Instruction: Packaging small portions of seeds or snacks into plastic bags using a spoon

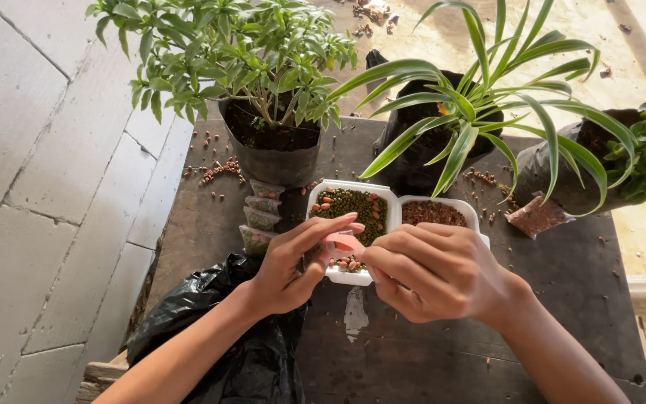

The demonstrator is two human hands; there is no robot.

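Both hands met over the near edge of a white two-part tray on the dark wooden desk. The left hand had its grip closed on a small pink packet, thumb beneath and fingers curled over the top. The right hand pinched the same packet from the other side, its fingertips folded inward, so the packet sat between the two grips, just above the tray's front rim. Directly beyond the grips, the tray's left part held green pellets mixed with reddish-brown beads, and its right part held fine brown grains. To the left of the left grip, a strip of small clear packets lay beside the tray. Below the left wrist, a black plastic bag was crumpled on the desk. Farther beyond the grips stood a leafy plant in a black bag-pot and a long-leaved striped plant. Loose beads lay scattered near the pot.
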